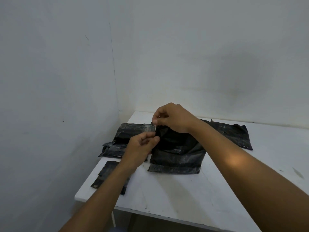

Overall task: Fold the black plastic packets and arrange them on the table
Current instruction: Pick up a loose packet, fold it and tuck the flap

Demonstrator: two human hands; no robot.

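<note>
On counter (184, 190) centre: two-handed pinch

At 9 o'clock, folded packets (108, 174). Then left hand (142, 146) pinching black packet (177, 148) at left edge; right hand (170, 119) pinching top corner, toward 12. Pinched edge running 6-to-12. At 2 o'clock, unfolded packets (234, 133).

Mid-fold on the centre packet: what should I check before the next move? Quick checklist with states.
1. Left hand pinches top edge of centre packet: ok.
2. Right hand pinches the same edge: ok.
3. Packet's lower end lies flat on the table: ok.
4. Edges aligned under the fingers: cannot tell, hands hide them.
5. Folded stack lies apart, front left: ok.
</note>
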